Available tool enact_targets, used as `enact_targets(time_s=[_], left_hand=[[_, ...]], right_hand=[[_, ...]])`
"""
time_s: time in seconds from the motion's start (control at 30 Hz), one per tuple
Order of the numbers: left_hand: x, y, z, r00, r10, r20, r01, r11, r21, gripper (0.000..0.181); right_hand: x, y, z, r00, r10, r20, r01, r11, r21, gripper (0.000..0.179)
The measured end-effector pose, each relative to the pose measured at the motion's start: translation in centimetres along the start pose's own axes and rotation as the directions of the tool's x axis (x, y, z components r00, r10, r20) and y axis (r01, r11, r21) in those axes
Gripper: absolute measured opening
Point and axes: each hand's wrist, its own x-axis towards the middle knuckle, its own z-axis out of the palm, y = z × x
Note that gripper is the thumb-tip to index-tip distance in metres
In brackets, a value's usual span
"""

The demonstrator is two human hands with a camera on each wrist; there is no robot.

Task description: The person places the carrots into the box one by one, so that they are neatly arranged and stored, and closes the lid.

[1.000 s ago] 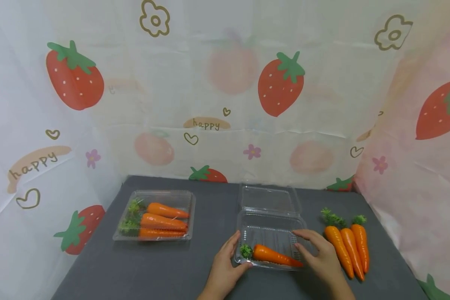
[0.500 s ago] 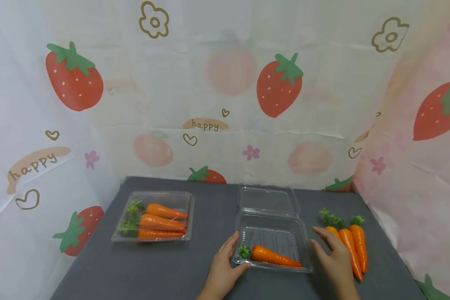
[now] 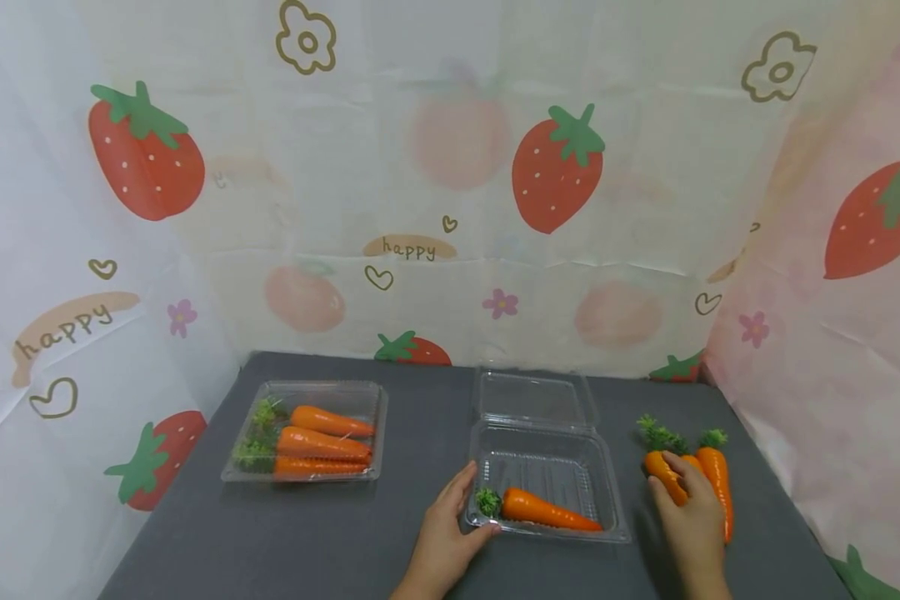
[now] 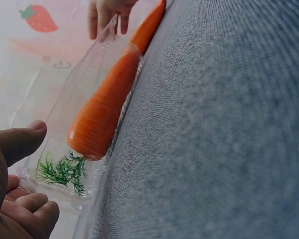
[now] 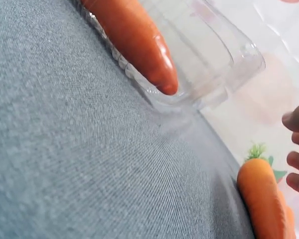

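Note:
In the head view a clear plastic clamshell box point(image 3: 591, 458) stands with its lid raised at the back. One orange carrot point(image 3: 543, 508) with a leafy green top lies inside along the front. My left hand point(image 3: 444, 533) holds the box's front left corner, thumb at the front rim and fingers along the left side. At the right, my right hand point(image 3: 693, 517) reaches over a group of three carrots point(image 3: 715, 475), its fingers spread above the leftmost one and hiding much of the middle one. The right wrist view shows these fingertips point(image 5: 298, 183) apart from the nearest carrot point(image 5: 261, 199).
A second clear box point(image 3: 381, 433), closed, with three carrots point(image 3: 326, 443) in it, stands at the left of the dark grey table point(image 3: 330, 542). A white curtain point(image 3: 420, 183) printed with strawberries borders the table at the back and sides.
My right hand has left the right side of the open box and moved right, over the loose carrots. My left hand stays at the box's corner.

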Motion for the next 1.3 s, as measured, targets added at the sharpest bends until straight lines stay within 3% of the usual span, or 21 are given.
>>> enact_targets(time_s=[0.3,0.43,0.73,0.9,1.13,1.3], left_hand=[[0.0,0.0,0.0,1.0,0.006,-0.003,-0.006,1.0,0.004,0.087],[-0.1,0.0,-0.1,1.0,0.005,-0.005,-0.005,1.0,-0.002,0.087],[0.1,-0.1,0.0,1.0,-0.006,0.004,0.006,1.0,-0.004,0.087],[0.1,-0.3,0.1,1.0,-0.004,0.002,0.004,1.0,-0.009,0.087],[0.1,-0.5,0.1,1.0,0.007,-0.007,-0.007,1.0,-0.005,0.086],[0.1,-0.7,0.2,1.0,0.015,-0.011,-0.015,1.0,0.009,0.086]], right_hand=[[0.2,0.7,-0.5,1.0,0.025,-0.008,-0.025,0.998,-0.062,0.045],[0.2,1.1,-0.3,0.994,0.092,0.053,-0.088,0.993,-0.078,0.051],[0.3,1.5,0.1,0.958,0.228,0.173,-0.212,0.971,-0.107,0.06],[0.1,1.6,0.7,0.95,0.238,0.203,-0.222,0.97,-0.096,0.06],[-0.1,2.0,1.1,0.961,0.202,0.191,-0.189,0.978,-0.083,0.058],[0.0,2.3,1.2,0.95,0.229,0.211,-0.211,0.972,-0.105,0.057]])
